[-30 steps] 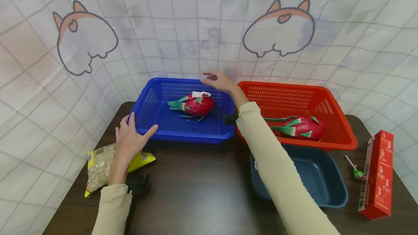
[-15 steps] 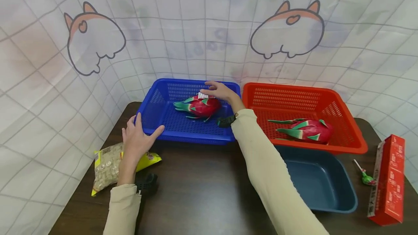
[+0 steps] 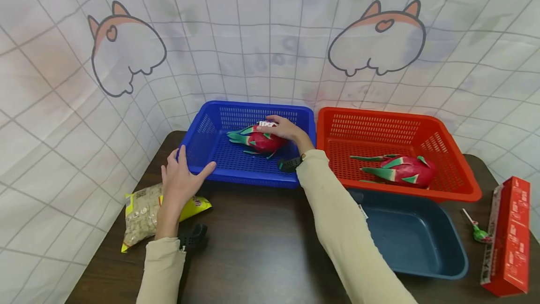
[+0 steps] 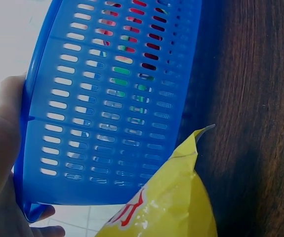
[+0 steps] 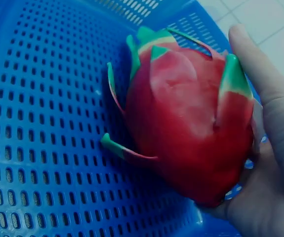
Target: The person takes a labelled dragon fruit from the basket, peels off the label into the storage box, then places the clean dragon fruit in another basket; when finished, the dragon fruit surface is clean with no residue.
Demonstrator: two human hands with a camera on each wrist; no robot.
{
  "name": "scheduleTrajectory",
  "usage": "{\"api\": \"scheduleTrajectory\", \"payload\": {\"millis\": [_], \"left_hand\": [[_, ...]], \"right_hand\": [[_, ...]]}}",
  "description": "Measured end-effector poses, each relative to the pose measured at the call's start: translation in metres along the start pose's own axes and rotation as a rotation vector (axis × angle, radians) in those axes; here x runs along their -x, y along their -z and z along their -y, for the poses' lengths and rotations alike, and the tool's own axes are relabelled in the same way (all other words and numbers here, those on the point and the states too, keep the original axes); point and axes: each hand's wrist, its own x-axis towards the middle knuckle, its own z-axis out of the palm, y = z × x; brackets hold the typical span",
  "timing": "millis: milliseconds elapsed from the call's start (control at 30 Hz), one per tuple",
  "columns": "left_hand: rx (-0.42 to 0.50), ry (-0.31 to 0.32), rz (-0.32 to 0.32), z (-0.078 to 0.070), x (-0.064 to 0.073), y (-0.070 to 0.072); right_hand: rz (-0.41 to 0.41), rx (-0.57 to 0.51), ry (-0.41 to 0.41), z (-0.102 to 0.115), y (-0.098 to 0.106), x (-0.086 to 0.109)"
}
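My right hand (image 3: 291,131) reaches into the blue basket (image 3: 249,175) and grips the right end of a red and green dragon fruit (image 3: 262,142). A white tag shows by its fingers. In the right wrist view the thumb (image 5: 254,59) lies along one side of the dragon fruit (image 5: 181,123) and the other fingers are partly hidden behind it. My left hand (image 3: 181,184) holds the basket's near left corner. The left wrist view has its thumb over the blue rim (image 4: 25,98) and fingertips (image 4: 53,230) showing past the corner.
A red basket (image 3: 379,114) with another dragon fruit (image 3: 411,171) stands to the right. Before it sits a dark blue basin (image 3: 415,233). A lollipop (image 3: 478,233) and a red box (image 3: 512,236) lie far right. Yellow-edged snack bags (image 3: 143,212) lie beneath the left forearm.
My right hand has come down from above the blue basket's back rim onto the dragon fruit. The left hand keeps its place at the corner. The head view has shifted a little left.
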Motion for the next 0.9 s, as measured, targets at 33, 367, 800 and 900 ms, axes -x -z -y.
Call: {"api": "scheduleTrajectory", "payload": {"millis": [33, 367, 800, 900], "left_hand": [[-0.001, 0.000, -0.002, -0.0006, -0.0002, 0.0001], [-0.010, 0.020, 0.014, -0.0027, 0.0013, 0.0008], [-0.003, 0.018, 0.016, -0.0023, 0.0016, 0.0005], [-0.004, 0.019, 0.012, -0.0027, 0.0018, 0.0005]], "right_hand": [[0.018, 0.011, 0.001, -0.0002, -0.0005, 0.0002], [0.161, 0.007, -0.001, -0.0029, -0.0043, 0.0022], [0.138, 0.036, 0.005, -0.0049, -0.0075, 0.0028], [0.125, 0.027, 0.012, -0.0056, -0.0076, 0.0011]]}}
